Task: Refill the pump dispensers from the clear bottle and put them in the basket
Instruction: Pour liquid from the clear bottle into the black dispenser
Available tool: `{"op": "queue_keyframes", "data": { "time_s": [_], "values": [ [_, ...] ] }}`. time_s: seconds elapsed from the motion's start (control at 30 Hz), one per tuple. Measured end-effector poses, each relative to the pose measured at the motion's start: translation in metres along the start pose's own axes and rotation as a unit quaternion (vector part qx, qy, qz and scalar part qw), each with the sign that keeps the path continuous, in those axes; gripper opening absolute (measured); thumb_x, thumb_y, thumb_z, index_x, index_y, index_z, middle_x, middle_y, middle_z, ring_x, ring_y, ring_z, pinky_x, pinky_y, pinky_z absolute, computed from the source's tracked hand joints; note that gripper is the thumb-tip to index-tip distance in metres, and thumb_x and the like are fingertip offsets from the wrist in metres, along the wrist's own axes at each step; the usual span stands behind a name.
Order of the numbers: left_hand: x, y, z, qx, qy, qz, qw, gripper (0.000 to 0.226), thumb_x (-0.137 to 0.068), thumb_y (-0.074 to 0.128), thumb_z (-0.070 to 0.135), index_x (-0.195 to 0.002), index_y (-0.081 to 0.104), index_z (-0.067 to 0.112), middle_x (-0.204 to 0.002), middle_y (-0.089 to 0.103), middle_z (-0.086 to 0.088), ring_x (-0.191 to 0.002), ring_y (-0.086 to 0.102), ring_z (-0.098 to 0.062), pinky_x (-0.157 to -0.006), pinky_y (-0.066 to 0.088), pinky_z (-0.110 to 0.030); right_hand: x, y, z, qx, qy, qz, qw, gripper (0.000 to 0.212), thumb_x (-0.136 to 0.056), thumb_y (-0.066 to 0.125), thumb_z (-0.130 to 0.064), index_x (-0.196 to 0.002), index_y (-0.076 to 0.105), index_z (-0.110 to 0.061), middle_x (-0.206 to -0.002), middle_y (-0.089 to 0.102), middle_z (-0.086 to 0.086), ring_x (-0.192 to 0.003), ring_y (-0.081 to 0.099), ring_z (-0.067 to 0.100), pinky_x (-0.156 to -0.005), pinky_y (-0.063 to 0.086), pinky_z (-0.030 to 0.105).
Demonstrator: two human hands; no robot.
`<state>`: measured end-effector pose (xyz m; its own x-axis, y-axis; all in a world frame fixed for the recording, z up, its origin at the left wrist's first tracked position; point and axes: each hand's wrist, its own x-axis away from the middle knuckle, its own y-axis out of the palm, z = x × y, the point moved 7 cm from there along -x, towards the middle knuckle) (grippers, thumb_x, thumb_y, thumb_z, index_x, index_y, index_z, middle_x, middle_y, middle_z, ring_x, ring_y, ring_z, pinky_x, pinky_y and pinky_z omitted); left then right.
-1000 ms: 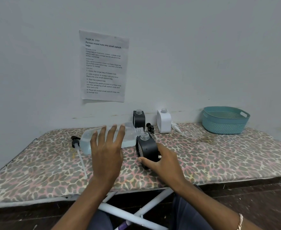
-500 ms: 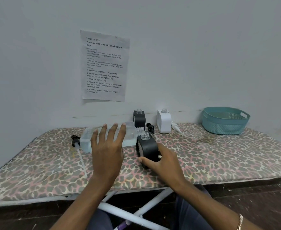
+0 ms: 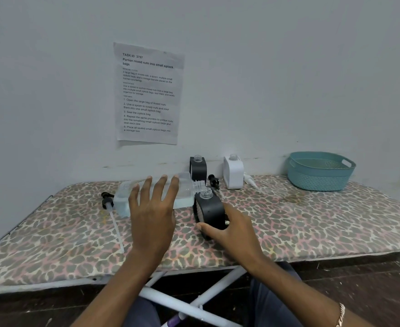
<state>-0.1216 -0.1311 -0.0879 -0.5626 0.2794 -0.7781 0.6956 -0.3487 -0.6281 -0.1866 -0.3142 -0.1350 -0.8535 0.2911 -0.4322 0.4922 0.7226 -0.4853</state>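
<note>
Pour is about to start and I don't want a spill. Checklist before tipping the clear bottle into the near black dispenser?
1. Clear bottle uncapped: ok, its threaded neck is bare.
2. Near black dispenser open: ok, no pump on its mouth.
3. Dispenser steadied: ok, the right hand grips it.
4. Bottle held: ok, the left hand grips it, lying near level.
5. Neck over mouth: cannot tell; they look close, but depth is unclear from this view.
6. Fill level in the dispenser: cannot tell, its body is opaque.
</note>
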Motion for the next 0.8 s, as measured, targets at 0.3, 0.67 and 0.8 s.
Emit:
{"op": "queue_keyframes", "data": {
  "time_s": [0.3, 0.67, 0.8],
  "values": [
    [0.0004, -0.0001, -0.0022, 0.000, -0.004, 0.003, 1.000, 0.081, -0.073, 0.077, -0.008, -0.147, 0.057, 0.018, -0.143, 0.064, -0.012, -0.138, 0.054, -0.043, -0.115, 0.036, -0.063, -0.0008, -0.0001, -0.0004, -0.010, 0.010, -0.013, 1.000, 0.036, -0.080, 0.086, -0.048, -0.107, 0.063, -0.038, -0.090, 0.068, -0.027, -0.091, 0.061, -0.020, -0.074, 0.046, 0.003],
    [-0.0005, -0.0011, -0.0021, 0.001, -0.004, 0.004, 1.000, 0.082, -0.072, 0.077, -0.008, -0.147, 0.057, 0.017, -0.143, 0.064, -0.012, -0.139, 0.053, -0.042, -0.114, 0.036, -0.063, -0.0035, -0.0015, 0.0027, -0.028, 0.022, -0.031, 0.999, 0.040, -0.081, 0.086, -0.045, -0.113, 0.066, -0.030, -0.096, 0.074, -0.016, -0.084, 0.069, -0.006, -0.068, 0.053, 0.014],
    [-0.0003, -0.0011, -0.0019, -0.001, -0.004, 0.002, 1.000, 0.082, -0.073, 0.078, -0.007, -0.148, 0.057, 0.018, -0.143, 0.064, -0.012, -0.139, 0.053, -0.042, -0.114, 0.036, -0.063, -0.0046, -0.0019, 0.0018, -0.029, 0.029, -0.045, 0.998, 0.043, -0.081, 0.086, -0.045, -0.115, 0.064, -0.030, -0.097, 0.073, -0.017, -0.085, 0.068, -0.010, -0.067, 0.054, 0.012]
  ]
}}
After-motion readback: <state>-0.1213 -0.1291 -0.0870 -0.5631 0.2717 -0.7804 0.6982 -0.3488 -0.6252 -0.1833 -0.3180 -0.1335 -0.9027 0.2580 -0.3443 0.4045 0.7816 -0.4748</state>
